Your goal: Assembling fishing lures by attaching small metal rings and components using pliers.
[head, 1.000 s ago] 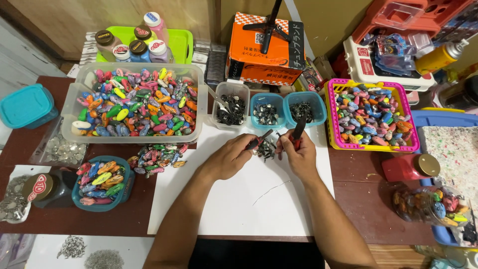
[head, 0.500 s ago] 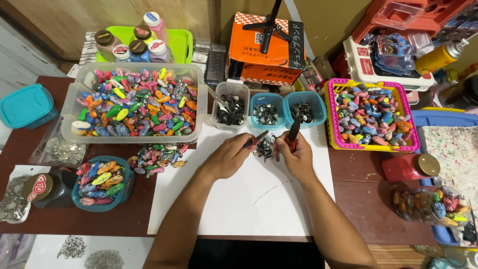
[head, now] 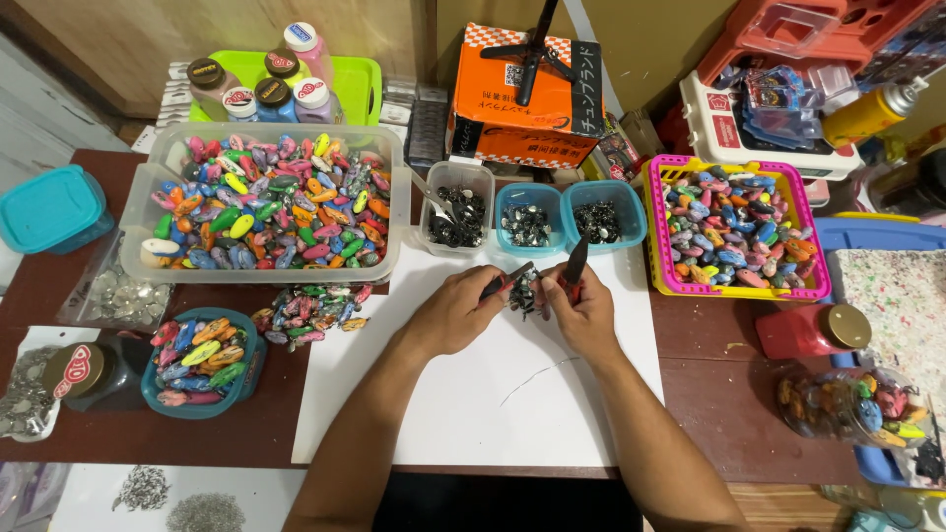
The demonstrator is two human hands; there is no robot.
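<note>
A small cluster of dark metal parts [head: 523, 293] sits pinched between both hands above the white sheet [head: 473, 394] on the worktop [head: 719, 394], just in front of three small tubs. The left hand [head: 455, 310] is closed around a red-handled tool [head: 505, 282] whose tip meets the cluster; the right hand [head: 583, 313] grips a second red-handled tool [head: 574, 268], its dark end pointing up and away from the person. Just behind them stand a clear tub [head: 456, 209] and two blue tubs [head: 527, 219] [head: 603, 213], all holding dark metal bits. To the left, a large clear bin [head: 271, 202] is full of colourful oval pieces — a loose pile [head: 310, 310] of them lies beside the sheet. A pink basket [head: 734, 229] of the same pieces stands to the right.
</note>
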